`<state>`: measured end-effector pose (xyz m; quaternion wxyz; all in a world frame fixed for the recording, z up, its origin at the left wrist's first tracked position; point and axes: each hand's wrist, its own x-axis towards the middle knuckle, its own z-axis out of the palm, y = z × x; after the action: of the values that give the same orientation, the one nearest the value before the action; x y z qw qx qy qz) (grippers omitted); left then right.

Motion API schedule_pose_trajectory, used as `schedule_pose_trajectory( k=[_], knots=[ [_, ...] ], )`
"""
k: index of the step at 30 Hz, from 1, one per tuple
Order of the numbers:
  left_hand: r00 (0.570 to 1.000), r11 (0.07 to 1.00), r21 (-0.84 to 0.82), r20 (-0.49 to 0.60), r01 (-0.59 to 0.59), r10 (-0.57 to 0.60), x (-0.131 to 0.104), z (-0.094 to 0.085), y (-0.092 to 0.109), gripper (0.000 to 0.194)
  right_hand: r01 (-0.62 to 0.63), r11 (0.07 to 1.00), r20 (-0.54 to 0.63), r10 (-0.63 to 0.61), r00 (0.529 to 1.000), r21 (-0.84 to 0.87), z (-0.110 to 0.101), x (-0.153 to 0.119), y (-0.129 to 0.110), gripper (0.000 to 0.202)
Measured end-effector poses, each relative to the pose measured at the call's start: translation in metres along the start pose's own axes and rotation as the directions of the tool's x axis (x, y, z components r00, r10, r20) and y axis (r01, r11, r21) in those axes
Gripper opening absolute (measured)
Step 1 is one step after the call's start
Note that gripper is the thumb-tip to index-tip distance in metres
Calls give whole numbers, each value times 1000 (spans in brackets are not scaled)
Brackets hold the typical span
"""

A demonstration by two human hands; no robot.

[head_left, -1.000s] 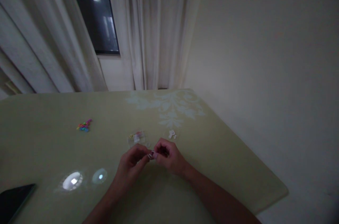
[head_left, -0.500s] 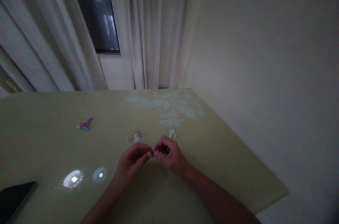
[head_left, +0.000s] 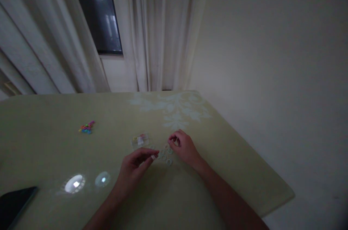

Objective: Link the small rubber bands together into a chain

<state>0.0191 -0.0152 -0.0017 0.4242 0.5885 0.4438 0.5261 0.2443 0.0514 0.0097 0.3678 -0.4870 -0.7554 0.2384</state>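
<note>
My left hand (head_left: 134,164) is closed, with thumb and forefinger pinching a small white ring-like piece (head_left: 153,157) low over the table. Just right of those fingertips several small pale rings (head_left: 169,162) lie loose on the tabletop. My right hand (head_left: 186,148) is at the far right side of the rings, its fingers curled together. Whatever is between those fingertips is too small or hidden to make out. Beyond my left hand sits a clear compartment box (head_left: 140,141) with small yellow, red and white pieces in it.
A small heap of brightly coloured pieces (head_left: 87,127) lies to the left on the pale green table (head_left: 54,150). A dark flat object (head_left: 16,203) is at the near left edge. Curtains (head_left: 163,34) and a window (head_left: 100,12) stand behind, with a wall (head_left: 272,59) at right.
My right hand has parted from my left and moved away and to the right, uncovering the pale rings. My left hand stays nearly in place, still pinching the white piece.
</note>
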Motion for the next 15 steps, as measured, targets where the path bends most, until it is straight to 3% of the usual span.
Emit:
schedule_pose_trajectory(
  k=[3,6,15],
  knots=[
    [1000,999,38,-19,2,-1,1,-1,-1,20,-11,989,150,34,988,-149,1,-1,5,4],
    [1000,999,32,-26,18,-17,1,-1,-1,19,31,974,223,20,975,-223,6,-5,5,3],
    [998,998,-33,-28,48,-49,-1,3,-2,19,153,855,265,-19,964,-496,20,-7,11,4]
  ],
)
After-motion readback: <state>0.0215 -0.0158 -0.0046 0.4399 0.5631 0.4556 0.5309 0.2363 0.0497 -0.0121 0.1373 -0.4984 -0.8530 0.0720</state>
